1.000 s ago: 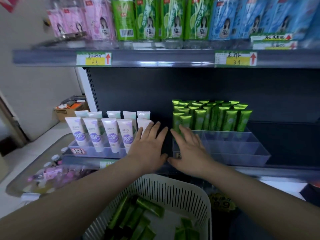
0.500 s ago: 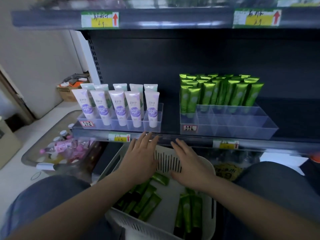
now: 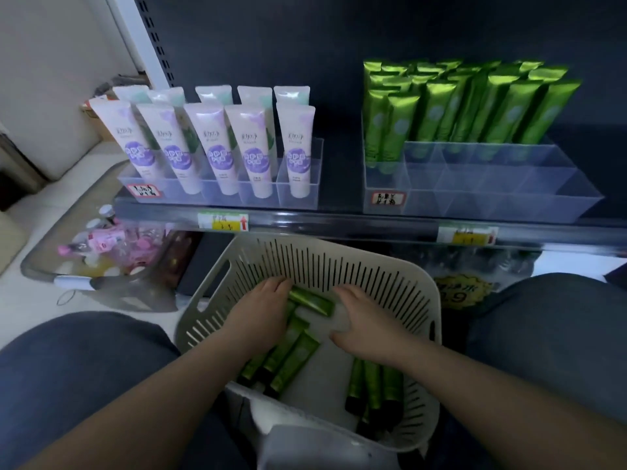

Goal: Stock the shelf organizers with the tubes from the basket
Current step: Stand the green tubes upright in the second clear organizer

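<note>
At nine o'clock a clear floor bin (image 3: 101, 259) holds pink bottles too blurred to read. At eleven o'clock the left organizer (image 3: 217, 195) stands white-and-purple tubes (image 3: 252, 154) upright, hiding most of the row behind them. In the slotted basket (image 3: 339, 262) at six o'clock, the left hand (image 3: 263, 310) lies palm down on green tubes (image 3: 291, 354) whose long axes run one to seven o'clock. Its fingertips curl out of sight over one tube (image 3: 310, 301) lying ten to four o'clock, so I cannot tell whether it grips. The right hand (image 3: 364, 320) is relaxed and holds nothing. Near it, more tubes (image 3: 373, 385) point their dark caps to six o'clock. At one o'clock the right organizer (image 3: 492, 198) has upright green tubes (image 3: 468, 106) at its back.
</note>
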Demonstrator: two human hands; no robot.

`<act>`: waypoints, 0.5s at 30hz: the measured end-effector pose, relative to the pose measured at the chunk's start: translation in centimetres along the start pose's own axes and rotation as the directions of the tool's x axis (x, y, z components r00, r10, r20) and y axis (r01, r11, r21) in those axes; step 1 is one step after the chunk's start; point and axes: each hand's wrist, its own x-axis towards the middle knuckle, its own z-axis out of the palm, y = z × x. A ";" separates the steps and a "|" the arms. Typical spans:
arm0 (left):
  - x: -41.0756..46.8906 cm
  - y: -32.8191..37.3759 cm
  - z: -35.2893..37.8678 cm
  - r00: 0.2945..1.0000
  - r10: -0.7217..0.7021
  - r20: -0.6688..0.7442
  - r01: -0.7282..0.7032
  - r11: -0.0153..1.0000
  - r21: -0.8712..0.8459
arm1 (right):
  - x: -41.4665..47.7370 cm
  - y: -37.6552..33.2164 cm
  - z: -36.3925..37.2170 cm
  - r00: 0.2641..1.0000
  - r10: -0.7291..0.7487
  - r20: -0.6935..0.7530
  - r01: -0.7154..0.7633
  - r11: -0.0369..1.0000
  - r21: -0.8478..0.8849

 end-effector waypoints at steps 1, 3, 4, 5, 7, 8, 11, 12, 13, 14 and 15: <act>0.3 -0.3 0.3 0.999 -0.008 0.036 0.007 1.000 0.012 | 0.4 0.2 0.4 1.000 0.017 0.017 -0.017 1.000 0.013; 1.0 -0.9 0.8 0.994 -0.020 0.111 0.017 0.999 0.031 | 1.3 0.6 1.3 0.996 0.059 0.068 -0.061 0.998 0.022; 1.5 -1.2 1.1 0.989 -0.030 0.148 0.025 0.999 0.034 | 1.8 0.8 1.9 0.992 0.085 0.095 -0.088 0.996 0.019; 1.9 -1.4 1.4 0.983 -0.039 0.179 0.033 0.999 0.037 | 2.3 1.1 2.5 0.987 0.113 0.119 -0.115 0.993 0.016; 2.8 -1.7 2.0 0.971 -0.039 0.238 0.030 0.999 0.040 | 3.2 1.5 3.6 0.974 0.158 0.160 -0.164 0.986 0.026; 3.2 -1.8 2.3 0.964 -0.031 0.265 0.022 0.999 0.038 | 3.6 1.7 4.2 0.968 0.175 0.179 -0.183 0.983 0.032; 4.5 -1.9 3.6 0.942 -0.012 0.336 -0.001 0.999 0.039 | 4.7 2.3 5.6 0.947 0.229 0.226 -0.240 0.970 0.025; 5.0 -2.0 4.1 0.934 -0.007 0.358 -0.012 0.999 0.052 | 5.1 2.5 6.0 0.940 0.247 0.235 -0.257 0.966 0.015; 5.5 -2.1 4.6 0.927 -0.004 0.376 -0.022 0.998 0.066 | 5.4 2.7 6.5 0.933 0.263 0.244 -0.272 0.962 0.003; 5.9 -2.2 5.1 0.921 0.003 0.389 -0.034 0.997 0.073 | 5.7 2.9 6.9 0.927 0.278 0.253 -0.286 0.958 -0.007; 6.4 -2.2 5.6 0.916 0.013 0.400 -0.046 0.996 0.071 | 6.1 3.0 7.4 0.918 0.293 0.265 -0.302 0.953 -0.010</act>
